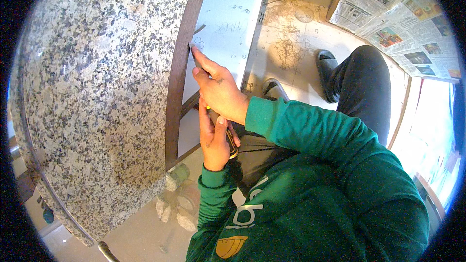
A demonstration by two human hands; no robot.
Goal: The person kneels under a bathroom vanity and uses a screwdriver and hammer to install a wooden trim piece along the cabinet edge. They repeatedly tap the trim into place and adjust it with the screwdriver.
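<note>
My left hand point(215, 145) is closed round a black-and-yellow hand tool point(233, 146); most of it is hidden by my fingers and thumb, so its exact kind does not show. Just above it, my right hand point(219, 86) stretches its index finger to the dark wood edge point(182, 63) of a cabinet. A small pale tip shows beside that fingertip, too small to name. The heel of my right hand is close over my left fingers, with a bit of bright yellow between them. Behind my right hand is a white panel point(225, 24) with pencil marks.
A speckled granite slab point(102, 92) fills the left side, bordering the dark wood. Stone or concrete chunks point(184, 204) lie on the floor below. Shavings point(290, 48) are scattered near my slippered feet. Newspaper sheets point(388, 14) cover a surface at the upper right.
</note>
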